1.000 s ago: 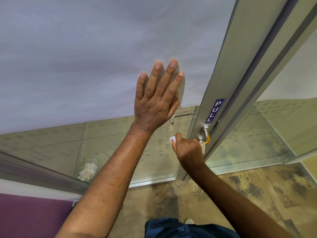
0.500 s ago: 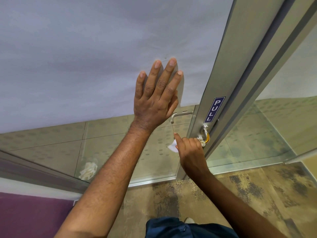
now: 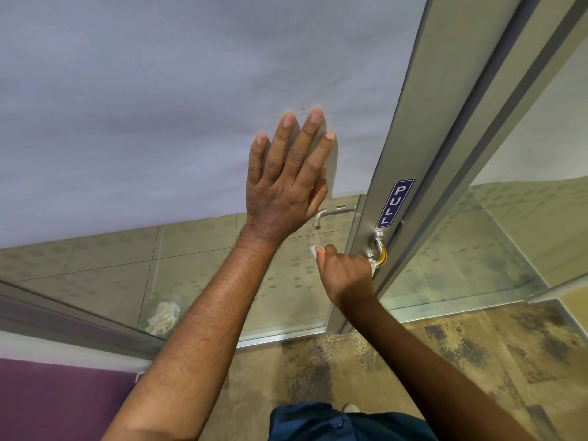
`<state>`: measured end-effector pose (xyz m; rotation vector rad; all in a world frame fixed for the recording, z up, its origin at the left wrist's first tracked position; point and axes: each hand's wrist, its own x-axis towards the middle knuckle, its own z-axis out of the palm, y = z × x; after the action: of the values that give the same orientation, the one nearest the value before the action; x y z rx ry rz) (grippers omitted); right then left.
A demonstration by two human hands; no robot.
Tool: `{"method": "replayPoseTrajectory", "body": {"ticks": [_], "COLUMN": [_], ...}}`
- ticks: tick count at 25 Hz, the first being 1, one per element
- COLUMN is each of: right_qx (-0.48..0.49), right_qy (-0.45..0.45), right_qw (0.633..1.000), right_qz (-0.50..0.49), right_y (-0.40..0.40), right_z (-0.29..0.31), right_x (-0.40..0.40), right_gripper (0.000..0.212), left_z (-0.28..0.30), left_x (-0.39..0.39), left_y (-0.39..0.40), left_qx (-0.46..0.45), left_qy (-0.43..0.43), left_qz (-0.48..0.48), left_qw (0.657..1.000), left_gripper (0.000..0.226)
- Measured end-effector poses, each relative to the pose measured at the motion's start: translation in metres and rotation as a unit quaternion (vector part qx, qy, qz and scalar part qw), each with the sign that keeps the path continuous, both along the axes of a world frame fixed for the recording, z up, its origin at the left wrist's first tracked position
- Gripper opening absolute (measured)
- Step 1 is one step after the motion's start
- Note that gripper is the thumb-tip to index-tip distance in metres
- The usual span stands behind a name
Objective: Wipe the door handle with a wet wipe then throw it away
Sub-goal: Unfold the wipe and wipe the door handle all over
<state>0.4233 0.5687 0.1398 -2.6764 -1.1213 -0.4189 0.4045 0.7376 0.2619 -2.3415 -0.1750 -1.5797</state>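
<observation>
Office: frosted glass door (image 3: 191, 106), PULL sign (image 3: 394, 202), metal frame (image 3: 423, 128).

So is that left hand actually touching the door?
Touching. The head view shows the left hand spread flat on the door's frosted panel, with no gap visible.

Bright, even light, sharp focus, soft shadows; wide-angle bending at edges.

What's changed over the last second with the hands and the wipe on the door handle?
The right hand, closed on the white wet wipe, slid outward along the silver metal door handle and back toward its base; its grip never released. The left hand stayed flat on the frosted glass door.
</observation>
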Motion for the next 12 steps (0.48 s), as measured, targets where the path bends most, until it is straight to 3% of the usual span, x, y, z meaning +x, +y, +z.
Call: {"method": "replayPoseTrajectory", "body": {"ticks": [3,7,12], "right_qx": [0.087,0.009,0.005], "right_qy": [-0.057,-0.051,-0.066], "right_qw": [0.990,0.989,0.991], "right_qz": [0.095,0.135,0.114], "right_y": [-0.025,-0.050,-0.054], "right_z": [-0.022,-0.028,-0.027], "right_x": [0.003,0.017,0.024], "right_gripper": [0.033,0.047,0.049], "left_z": [0.001,0.002,0.004], "left_x": [0.000,0.000,-0.002], "left_y": [-0.001,-0.002,-0.004], "left_qx": [0.002,0.003,0.005], "left_qy": [-0.003,-0.007,-0.009], "left_qz": [0.000,-0.001,-0.009], "left_qw": [1.000,1.000,1.000], "left_gripper": [0.063,0.061,0.061]}}
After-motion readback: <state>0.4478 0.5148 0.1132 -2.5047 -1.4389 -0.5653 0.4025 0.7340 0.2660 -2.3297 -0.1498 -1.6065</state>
